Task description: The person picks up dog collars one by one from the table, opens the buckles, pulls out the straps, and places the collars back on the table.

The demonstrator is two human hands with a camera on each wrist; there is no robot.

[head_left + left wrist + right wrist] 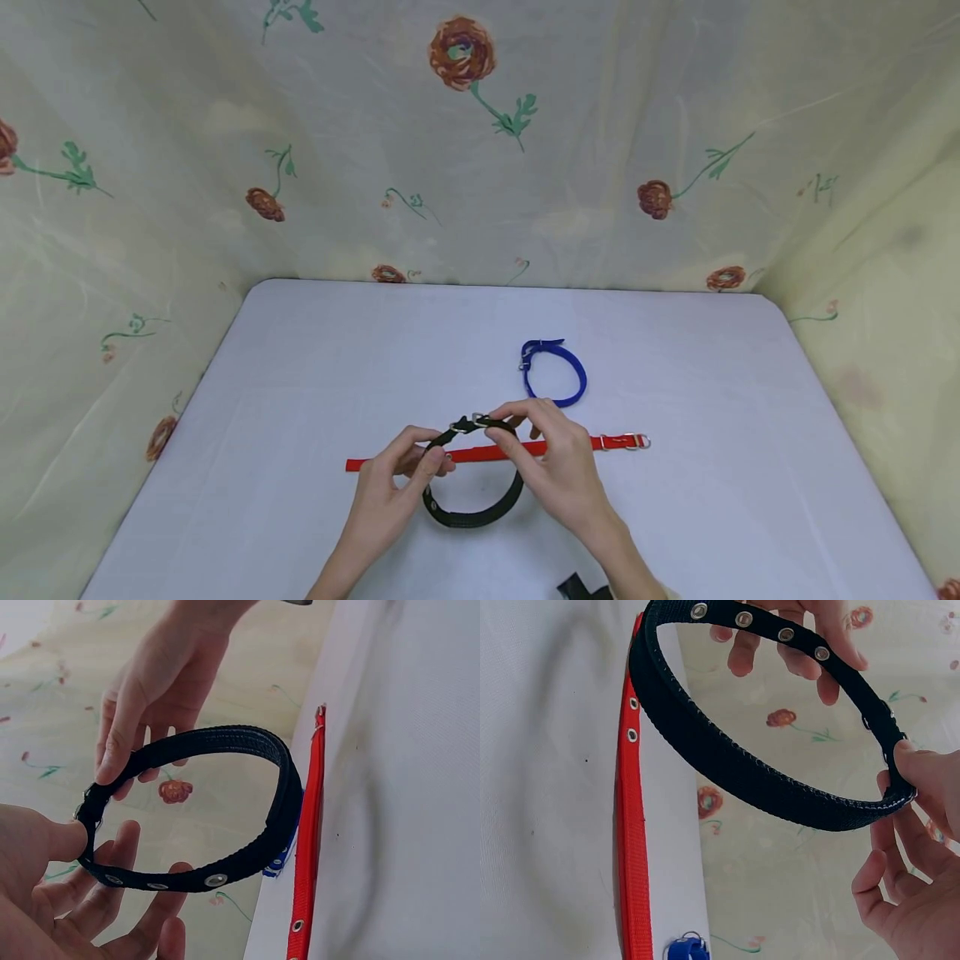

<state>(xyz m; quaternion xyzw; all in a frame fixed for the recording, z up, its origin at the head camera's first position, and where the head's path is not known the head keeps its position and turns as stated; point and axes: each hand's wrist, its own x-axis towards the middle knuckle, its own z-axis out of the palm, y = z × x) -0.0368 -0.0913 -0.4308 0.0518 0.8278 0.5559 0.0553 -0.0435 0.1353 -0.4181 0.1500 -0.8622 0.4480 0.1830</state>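
Observation:
A black collar (472, 520) with metal eyelets is held up in a closed loop over the table. My left hand (382, 500) pinches its left side between thumb and fingers, near the eyelet row. On the other side my right hand (562, 467) pinches the strap beside the metal buckle (477, 419), which sits at the far side of the loop. The left wrist view shows the padded inner face of the black collar (247, 742). Behind the loop, a red collar (487, 454) lies stretched out flat, partly hidden by both hands.
A blue collar (582, 379), fastened in a ring, lies on the white table (337, 358) beyond the red one. Near the front edge, a black object (576, 587) is partly covered by the right forearm. Flower-patterned fabric (585, 150) encloses the table's back and sides.

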